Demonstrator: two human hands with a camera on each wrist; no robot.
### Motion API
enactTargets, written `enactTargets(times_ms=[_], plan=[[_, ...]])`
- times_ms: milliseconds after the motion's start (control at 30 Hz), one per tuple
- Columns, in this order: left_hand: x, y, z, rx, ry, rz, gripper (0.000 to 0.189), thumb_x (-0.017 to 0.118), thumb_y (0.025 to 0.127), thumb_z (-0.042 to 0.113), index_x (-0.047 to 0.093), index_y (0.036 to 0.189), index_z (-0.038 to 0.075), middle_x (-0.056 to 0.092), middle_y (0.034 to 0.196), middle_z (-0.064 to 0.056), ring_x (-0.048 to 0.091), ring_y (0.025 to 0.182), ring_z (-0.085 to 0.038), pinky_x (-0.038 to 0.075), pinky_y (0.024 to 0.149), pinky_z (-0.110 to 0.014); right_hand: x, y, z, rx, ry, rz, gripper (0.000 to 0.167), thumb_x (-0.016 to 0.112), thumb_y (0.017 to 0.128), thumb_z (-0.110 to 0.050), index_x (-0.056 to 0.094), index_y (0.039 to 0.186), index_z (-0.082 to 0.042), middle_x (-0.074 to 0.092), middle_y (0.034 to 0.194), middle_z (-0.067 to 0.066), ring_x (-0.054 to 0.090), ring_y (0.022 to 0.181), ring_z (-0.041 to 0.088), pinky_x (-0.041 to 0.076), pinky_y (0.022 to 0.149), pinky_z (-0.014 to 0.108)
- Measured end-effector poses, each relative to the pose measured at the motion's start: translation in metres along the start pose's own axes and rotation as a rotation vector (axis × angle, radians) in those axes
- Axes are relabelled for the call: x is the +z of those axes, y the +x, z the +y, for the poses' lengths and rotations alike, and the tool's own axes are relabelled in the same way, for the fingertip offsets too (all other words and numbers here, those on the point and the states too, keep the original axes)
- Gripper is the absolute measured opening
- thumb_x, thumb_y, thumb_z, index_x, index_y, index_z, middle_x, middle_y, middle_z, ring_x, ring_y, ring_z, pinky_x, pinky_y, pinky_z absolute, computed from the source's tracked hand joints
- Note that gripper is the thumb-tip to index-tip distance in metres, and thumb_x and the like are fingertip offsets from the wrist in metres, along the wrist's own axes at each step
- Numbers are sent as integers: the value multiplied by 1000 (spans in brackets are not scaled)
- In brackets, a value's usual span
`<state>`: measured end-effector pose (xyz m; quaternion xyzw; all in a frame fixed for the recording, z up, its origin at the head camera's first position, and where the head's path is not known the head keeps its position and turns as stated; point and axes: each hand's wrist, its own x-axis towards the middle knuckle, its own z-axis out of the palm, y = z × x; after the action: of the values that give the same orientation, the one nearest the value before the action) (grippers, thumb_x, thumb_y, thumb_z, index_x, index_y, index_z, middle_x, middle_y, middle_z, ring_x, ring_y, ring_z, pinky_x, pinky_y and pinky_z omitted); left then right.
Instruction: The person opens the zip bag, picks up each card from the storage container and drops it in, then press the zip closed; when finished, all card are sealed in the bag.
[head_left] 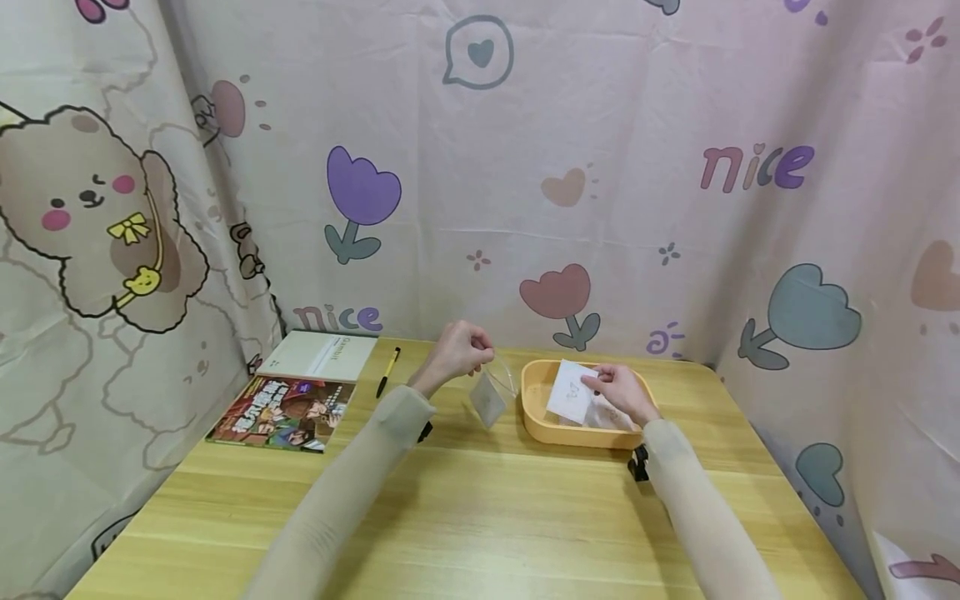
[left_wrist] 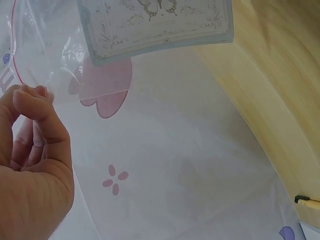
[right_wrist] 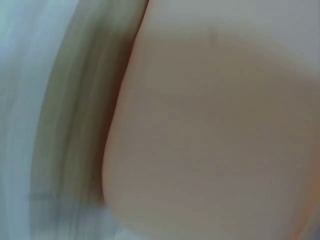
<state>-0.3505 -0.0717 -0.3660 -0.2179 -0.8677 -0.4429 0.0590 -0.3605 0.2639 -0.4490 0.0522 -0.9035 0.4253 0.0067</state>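
Note:
My left hand (head_left: 457,350) pinches the top edge of a clear zip bag (left_wrist: 60,55) between thumb and fingertips. Inside the bag hangs a pale card (left_wrist: 162,27) with a blue-grey border and a printed butterfly. The bag dangles above the table, left of a yellow plastic bin (head_left: 577,438). Over that bin, my right hand (head_left: 626,393) pinches the right edge of a white paper card (head_left: 572,392) with handwriting on it. Beneath this hand, something whitish and crinkled (head_left: 611,417) lies in the bin, partly hidden. Blurred skin fills most of the right wrist view.
On the left of the wooden table (head_left: 510,525) lie a pale notebook (head_left: 300,354), a colourful comic book (head_left: 285,412) and a yellow-and-black pen (head_left: 388,372). A printed curtain (head_left: 465,167) hangs behind the table and along both sides.

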Motion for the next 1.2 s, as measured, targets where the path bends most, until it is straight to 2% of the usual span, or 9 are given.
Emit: enactTargets(times_ms=[200,467,633,700,767,867,933,1100,1200], plan=[[0,3,-1,20,-10,8,12,63,81,4,74,76,8,69,65,-3,65,52,-24,55,44,-29,-1,-5,-7,-47,84,10,30,65,94,-33,65,103,-3,67,76,3,57,72,22,40,54,21],[-4,2,-2,20,-13,30,11,64,80,4,74,76,7,69,65,-4,61,47,-16,54,43,-29,2,-11,-26,-118,187,34,31,67,93,-29,67,108,-2,65,73,6,51,59,13,43,53,25],[-4,-1,-3,9,-27,32,11,64,81,4,73,77,6,70,66,-5,63,50,-22,54,44,-28,8,-12,-36,-198,239,20,35,71,90,-18,65,118,1,66,68,2,57,55,10,46,48,25],[-5,-2,-3,6,-27,35,10,64,81,4,73,77,6,70,67,-5,64,52,-24,54,44,-28,11,-13,-41,-225,267,18,38,72,88,-15,64,122,0,65,65,5,61,54,11,46,46,23],[-5,-2,-3,8,-26,39,10,65,81,4,73,77,6,70,67,-5,64,52,-24,53,43,-27,14,-14,-46,-243,295,27,39,73,87,-12,64,124,-3,64,65,14,62,53,13,45,44,23],[-7,-2,-3,13,-16,44,10,65,80,3,73,77,6,70,67,-5,62,49,-19,52,42,-27,16,-17,-54,-253,295,60,38,73,88,-16,66,124,-7,62,69,23,54,50,12,40,44,22],[-8,-2,-2,12,-16,47,10,65,80,3,73,76,6,70,67,-5,61,48,-16,52,42,-27,16,-19,-59,-255,287,81,37,73,88,-19,67,123,-8,63,70,20,51,52,11,38,46,21],[-8,-1,-1,3,-16,51,10,65,80,3,73,76,7,70,67,-4,60,48,-15,52,42,-27,15,-23,-70,-249,320,94,37,72,89,-21,67,123,-6,62,64,0,48,53,8,38,49,20],[-8,-2,-2,-3,-11,44,9,65,80,4,73,77,8,70,68,-4,61,50,-16,53,43,-27,14,-24,-71,-256,396,74,37,68,91,-15,64,125,0,64,64,2,51,52,7,42,46,21]])
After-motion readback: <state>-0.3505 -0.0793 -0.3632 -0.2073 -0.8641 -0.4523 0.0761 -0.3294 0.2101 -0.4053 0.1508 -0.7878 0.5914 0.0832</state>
